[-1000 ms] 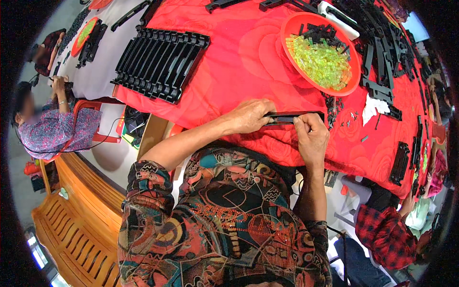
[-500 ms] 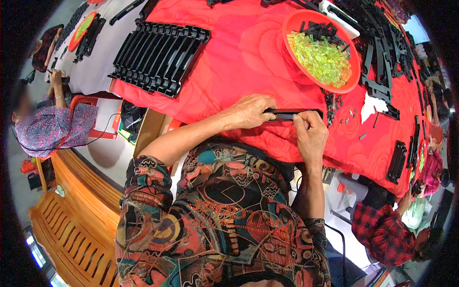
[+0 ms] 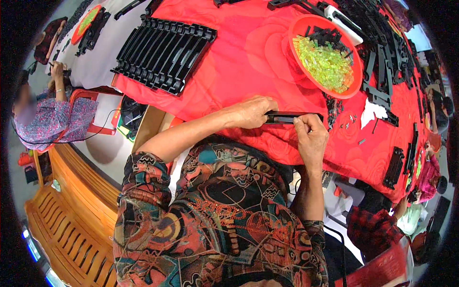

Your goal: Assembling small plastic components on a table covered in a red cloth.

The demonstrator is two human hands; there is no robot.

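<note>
A long, narrow black plastic part (image 3: 282, 117) lies level between my hands, just above the near edge of the red cloth. My left hand (image 3: 253, 112) is closed round its left end. At the other end my right hand (image 3: 311, 134) pinches near the part with thumb and forefinger; whether a small piece sits in that pinch is hidden. Beyond my right hand stands a red bowl (image 3: 356, 88) of yellow-green clear pieces (image 3: 325, 67) and small black pieces (image 3: 330, 36). Up on the left, several black strips (image 3: 165, 55) lie side by side in a row.
A white crumpled tissue (image 3: 373, 113) and tiny black scraps lie right of my hands. Loose black parts (image 3: 380, 71) crowd the table's right side. Other people sit left (image 3: 57, 115) and right (image 3: 373, 225). A wooden bench (image 3: 71, 220) stands at my left.
The view has shifted slightly. My hands keep nearly the same hold on the black part, its hollow face showing a little more. At the lower right, the person in checks has moved and a red thing appears.
</note>
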